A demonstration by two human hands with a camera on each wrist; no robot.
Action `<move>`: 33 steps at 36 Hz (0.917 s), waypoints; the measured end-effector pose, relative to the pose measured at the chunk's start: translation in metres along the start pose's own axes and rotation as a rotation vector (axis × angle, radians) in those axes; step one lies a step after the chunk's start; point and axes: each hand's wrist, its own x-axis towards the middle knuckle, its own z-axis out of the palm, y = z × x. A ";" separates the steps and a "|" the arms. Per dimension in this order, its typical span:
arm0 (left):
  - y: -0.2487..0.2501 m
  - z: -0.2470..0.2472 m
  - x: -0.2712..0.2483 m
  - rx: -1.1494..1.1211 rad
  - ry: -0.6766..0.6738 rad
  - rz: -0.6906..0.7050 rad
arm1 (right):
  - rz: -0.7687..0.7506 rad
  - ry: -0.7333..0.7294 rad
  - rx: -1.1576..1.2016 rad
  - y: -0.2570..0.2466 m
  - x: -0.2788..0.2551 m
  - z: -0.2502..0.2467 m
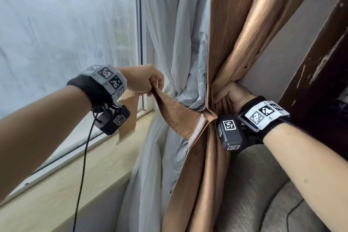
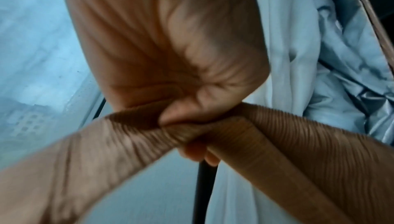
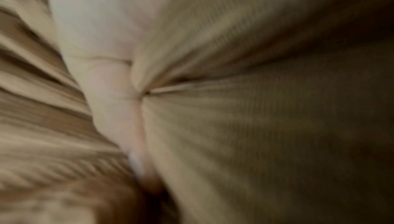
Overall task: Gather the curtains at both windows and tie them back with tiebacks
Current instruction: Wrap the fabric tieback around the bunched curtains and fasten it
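Note:
A brown ribbed curtain [image 1: 235, 24] hangs gathered at the window's right side, with a pale grey lining curtain [image 1: 177, 43] behind it. My right hand [image 1: 233, 94] grips the bunched waist of the brown curtain [image 3: 255, 109]; its fingers are buried in the folds. A brown tieback strip [image 1: 175, 113] runs from that waist leftward to my left hand [image 1: 148, 83], which clenches it in a fist and holds it taut. The strip's loose end [image 1: 128, 118] hangs below my left wrist. In the left wrist view the tieback [image 2: 277, 135] crosses under my curled left hand [image 2: 192, 123].
Frosted window glass [image 1: 66, 24] fills the left, with a beige sill [image 1: 75, 175] below it. A grey upholstered chair [image 1: 263, 184] sits under my right arm. Dark worn wood [image 1: 320, 81] stands at the right. A black cable [image 1: 82, 165] dangles from my left wrist.

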 end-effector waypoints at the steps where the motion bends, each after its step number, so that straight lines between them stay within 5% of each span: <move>1: -0.002 -0.001 -0.001 -0.020 -0.020 -0.013 | -0.005 0.003 -0.008 -0.001 0.000 0.001; 18: -0.015 0.006 -0.003 -0.081 -0.139 0.013 | 0.000 0.078 0.016 0.001 0.000 -0.003; 30: -0.006 0.027 0.008 0.435 0.304 -0.058 | 0.019 0.156 -0.046 -0.003 -0.008 0.006; 33: -0.004 0.035 0.013 0.421 0.428 -0.122 | 0.017 0.165 -0.067 -0.002 -0.010 0.006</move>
